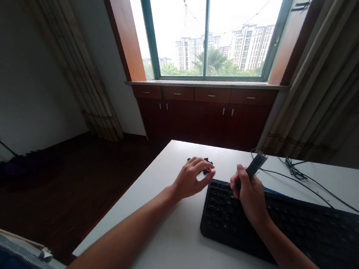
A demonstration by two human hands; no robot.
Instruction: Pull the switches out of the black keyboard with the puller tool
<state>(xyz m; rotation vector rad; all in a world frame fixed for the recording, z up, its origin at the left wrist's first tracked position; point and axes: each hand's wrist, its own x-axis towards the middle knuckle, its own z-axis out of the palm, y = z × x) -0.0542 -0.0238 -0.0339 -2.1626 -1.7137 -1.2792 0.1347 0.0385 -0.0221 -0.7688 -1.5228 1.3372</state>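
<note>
Hovering left: left hand (190, 180) over small black keycaps (208, 160) on white desk (157, 238), grip unclear.
Right hand (246, 196): apart from left, clamped on dark tool (255, 166) above black keyboard (297, 230).
Risk: tool slip scratches keys; knocked keycaps scatter off desk; snagged cable (294, 173) shifts keyboard.

No words, numbers or logos can be read anywhere in your view. The matte black keyboard (284, 233) on the white bench (162, 243) has pale legends on its keycaps, but they are too small and blurred to make out. The slim black tool (255, 166) in your right hand (246, 196) shows no legible lettering either. Nor can you read any signs on the tall pale apartment towers (250, 46) beyond the window.
</note>
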